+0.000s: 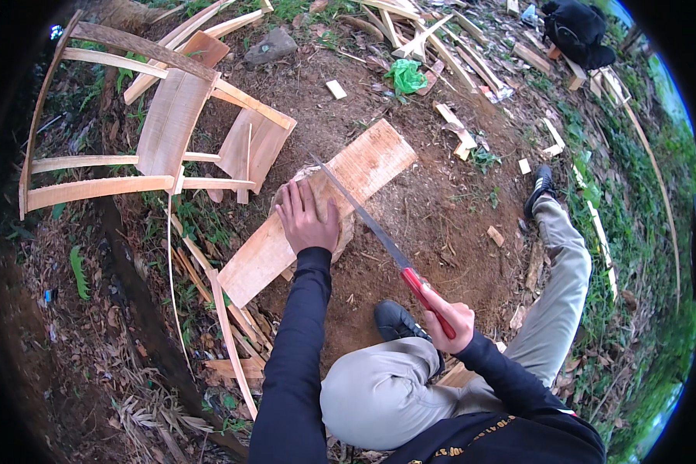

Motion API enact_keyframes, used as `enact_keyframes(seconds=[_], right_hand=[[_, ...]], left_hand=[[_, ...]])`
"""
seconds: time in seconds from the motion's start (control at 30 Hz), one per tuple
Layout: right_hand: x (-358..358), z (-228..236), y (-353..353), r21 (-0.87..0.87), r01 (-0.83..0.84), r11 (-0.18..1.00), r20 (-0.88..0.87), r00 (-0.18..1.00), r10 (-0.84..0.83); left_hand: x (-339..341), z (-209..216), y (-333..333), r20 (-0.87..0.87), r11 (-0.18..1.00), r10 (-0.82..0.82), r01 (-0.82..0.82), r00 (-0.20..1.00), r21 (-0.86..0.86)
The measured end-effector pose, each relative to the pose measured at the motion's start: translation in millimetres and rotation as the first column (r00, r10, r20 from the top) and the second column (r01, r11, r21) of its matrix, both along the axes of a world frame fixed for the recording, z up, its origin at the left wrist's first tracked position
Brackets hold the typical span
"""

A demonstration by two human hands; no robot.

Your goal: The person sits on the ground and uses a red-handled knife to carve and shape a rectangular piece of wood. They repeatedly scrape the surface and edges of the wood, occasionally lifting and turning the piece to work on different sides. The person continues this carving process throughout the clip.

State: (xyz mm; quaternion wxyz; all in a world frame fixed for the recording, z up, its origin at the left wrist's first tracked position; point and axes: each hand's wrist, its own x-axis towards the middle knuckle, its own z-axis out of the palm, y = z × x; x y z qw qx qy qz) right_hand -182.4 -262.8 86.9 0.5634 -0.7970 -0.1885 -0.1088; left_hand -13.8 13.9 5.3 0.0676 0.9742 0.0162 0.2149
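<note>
A wooden plank (367, 174) is lying under the spread fingers of the left hand (309, 220), its ends projecting past them on both sides over a stump (346, 234). Bare soil (456, 224) is giving open room to those fingers' right, while a curved wooden frame (174, 124) is crowding their left. The left palm is resting flat, thumb apart. The right hand's (451, 321) fingers are wrapping tightly around the red handle (421, 290) of a handsaw (383, 242), whose blade is slanting across the plank, ahead and left of them.

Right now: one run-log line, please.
left hand: spread on plank; right hand: grips red-handled saw; blade: across plank; plank: on stump
</note>
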Motion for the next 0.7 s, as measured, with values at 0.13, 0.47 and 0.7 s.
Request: enact_keyframes(seconds=[0.13,0.47,0.7], right_hand=[[59,-15,37,0.040,-0.012,0.999,0.012,1.000,0.012],[24,-16,10,0.069,0.041,0.997,0.022,0.999,-0.043],[83,-17,49,0.109,0.026,0.994,0.012,1.000,-0.028]], left_hand=[[2,3,-3,-0.010,0.999,-0.011,0.011,1.000,-0.030],[0,2,-2,0.000,1.000,-0.009,0.009,1.000,-0.010],[0,3,-6,-0.001,0.998,-0.002,0.002,1.000,-0.064]])
